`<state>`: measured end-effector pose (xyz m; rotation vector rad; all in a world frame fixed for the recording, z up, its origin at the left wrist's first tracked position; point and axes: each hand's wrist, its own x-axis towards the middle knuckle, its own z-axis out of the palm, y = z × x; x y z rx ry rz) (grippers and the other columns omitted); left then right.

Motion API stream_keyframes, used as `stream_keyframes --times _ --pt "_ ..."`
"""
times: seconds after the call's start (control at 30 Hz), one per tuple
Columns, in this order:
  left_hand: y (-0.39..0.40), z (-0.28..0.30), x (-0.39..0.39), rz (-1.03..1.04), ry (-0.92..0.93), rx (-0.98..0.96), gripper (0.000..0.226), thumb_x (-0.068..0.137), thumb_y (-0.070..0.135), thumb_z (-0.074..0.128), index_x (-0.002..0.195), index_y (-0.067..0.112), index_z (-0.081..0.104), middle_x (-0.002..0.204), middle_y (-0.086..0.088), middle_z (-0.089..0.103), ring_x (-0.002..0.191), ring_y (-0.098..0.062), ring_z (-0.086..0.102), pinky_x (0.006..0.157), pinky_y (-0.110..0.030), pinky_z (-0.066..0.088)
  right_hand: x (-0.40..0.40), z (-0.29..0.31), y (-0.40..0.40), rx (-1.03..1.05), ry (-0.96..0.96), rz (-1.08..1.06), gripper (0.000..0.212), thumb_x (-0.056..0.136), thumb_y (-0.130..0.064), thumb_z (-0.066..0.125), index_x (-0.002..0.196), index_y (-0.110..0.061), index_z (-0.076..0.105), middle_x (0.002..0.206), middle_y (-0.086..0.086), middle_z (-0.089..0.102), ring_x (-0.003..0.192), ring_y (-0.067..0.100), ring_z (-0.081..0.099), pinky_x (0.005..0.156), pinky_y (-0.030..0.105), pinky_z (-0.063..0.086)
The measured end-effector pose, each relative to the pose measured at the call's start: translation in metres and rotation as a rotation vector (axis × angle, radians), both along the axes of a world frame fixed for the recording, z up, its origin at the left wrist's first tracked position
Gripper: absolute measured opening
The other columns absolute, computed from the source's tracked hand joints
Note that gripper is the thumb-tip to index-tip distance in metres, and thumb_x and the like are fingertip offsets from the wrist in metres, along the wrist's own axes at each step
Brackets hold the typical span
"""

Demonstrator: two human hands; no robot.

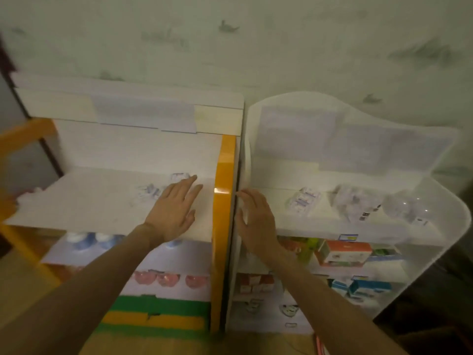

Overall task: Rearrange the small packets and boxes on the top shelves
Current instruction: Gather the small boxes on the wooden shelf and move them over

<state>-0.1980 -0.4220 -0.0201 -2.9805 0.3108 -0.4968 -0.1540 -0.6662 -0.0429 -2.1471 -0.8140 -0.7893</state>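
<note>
- The left hand (172, 211) lies palm-down with fingers straight over the white top shelf (84, 201) of the orange-edged left rack, holding nothing.
- Small clear plastic packets (149, 192) sit at 11 o'clock from that hand, just beside its fingertips; another clear packet (179, 176) lies at 12 o'clock, by the fingertips.
- The right hand (256, 221) is spread, fingers loosely bent, at the left edge of the white curved rack's top shelf (320, 224); whether it grips anything I cannot tell.
- At 3 o'clock from it lie a clear packet with blue print (304, 201) and crumpled clear bags (355, 203).
- Blur hides finer detail.
</note>
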Motion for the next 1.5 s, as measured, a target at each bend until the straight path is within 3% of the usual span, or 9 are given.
stream_keyframes --times 0.17,0.3,0.43,0.77,0.97,1.07,1.27,1.5 --pt "0.064 -0.011 -0.034 0.248 0.195 -0.020 0.086 0.084 0.042 0.064 0.154 0.016 0.023 0.161 -0.018 0.018 0.133 -0.038 0.044 0.102 -0.045 0.042 -0.006 0.002 0.069 -0.072 0.118 0.090 0.041 0.093 -0.018 0.057 0.134 -0.019 0.054 0.138 -0.001 0.050 0.128 0.015 0.045 0.107 0.032 0.043" --pt "0.108 -0.018 -0.053 0.337 0.294 0.004 0.090 0.091 0.046 0.056 0.157 0.024 -0.001 0.164 -0.012 -0.009 0.136 -0.031 0.039 0.103 -0.040 0.042 -0.010 -0.001 0.108 -0.127 0.149 0.131 0.043 0.093 -0.019 0.057 0.135 -0.020 0.053 0.139 -0.003 0.052 0.129 0.012 0.044 0.110 0.022 0.033" --pt "0.143 -0.023 -0.060 0.404 0.339 -0.018 0.089 0.093 0.048 0.054 0.156 0.024 -0.005 0.163 -0.010 -0.016 0.140 -0.028 0.035 0.106 -0.039 0.040 -0.002 -0.015 0.141 -0.167 0.274 0.158 0.045 0.095 -0.022 0.056 0.139 -0.022 0.047 0.143 -0.002 0.049 0.132 0.012 0.042 0.110 0.027 0.037" --pt "0.226 -0.053 0.000 0.327 0.360 -0.044 0.085 0.093 0.049 0.053 0.156 0.021 0.003 0.164 -0.009 -0.009 0.140 -0.030 0.032 0.109 -0.041 0.038 0.041 -0.064 0.247 -0.262 0.651 -0.014 0.057 0.095 -0.041 0.053 0.146 -0.021 0.034 0.147 0.000 0.043 0.123 0.026 0.054 0.097 0.038 0.047" --pt "0.277 -0.088 0.067 0.260 0.396 -0.102 0.088 0.091 0.054 0.053 0.156 0.018 0.006 0.164 -0.011 -0.007 0.144 -0.031 0.024 0.110 -0.043 0.034 0.060 -0.087 0.325 -0.221 0.866 -0.351 0.063 0.070 -0.059 0.062 0.120 -0.022 0.054 0.118 0.001 0.064 0.104 0.025 0.063 0.086 0.037 0.053" --pt "0.288 -0.102 0.093 0.195 0.390 -0.131 0.092 0.088 0.059 0.055 0.155 0.017 0.008 0.164 -0.011 -0.004 0.145 -0.030 0.023 0.109 -0.043 0.034 0.067 -0.092 0.345 -0.182 0.819 -0.469 0.065 0.072 -0.062 0.066 0.118 -0.019 0.051 0.116 0.001 0.062 0.108 0.026 0.060 0.083 0.038 0.052" --pt "0.285 -0.116 0.127 0.063 0.395 -0.251 0.104 0.081 0.063 0.061 0.156 0.020 0.002 0.163 -0.008 0.005 0.146 -0.029 0.019 0.113 -0.044 0.028 0.070 -0.103 0.358 -0.199 0.683 -0.579 0.060 0.085 -0.066 0.056 0.118 -0.016 0.052 0.117 0.004 0.062 0.108 0.025 0.058 0.080 0.038 0.050" --pt "0.279 -0.117 0.140 0.156 0.481 -0.406 0.080 0.084 0.046 0.059 0.150 0.022 0.022 0.145 -0.009 0.037 0.130 -0.031 0.040 0.103 -0.043 0.038 0.066 -0.098 0.346 -0.159 0.792 -0.476 0.052 0.084 -0.058 0.063 0.119 -0.022 0.052 0.115 -0.001 0.061 0.106 0.020 0.058 0.080 0.034 0.046"
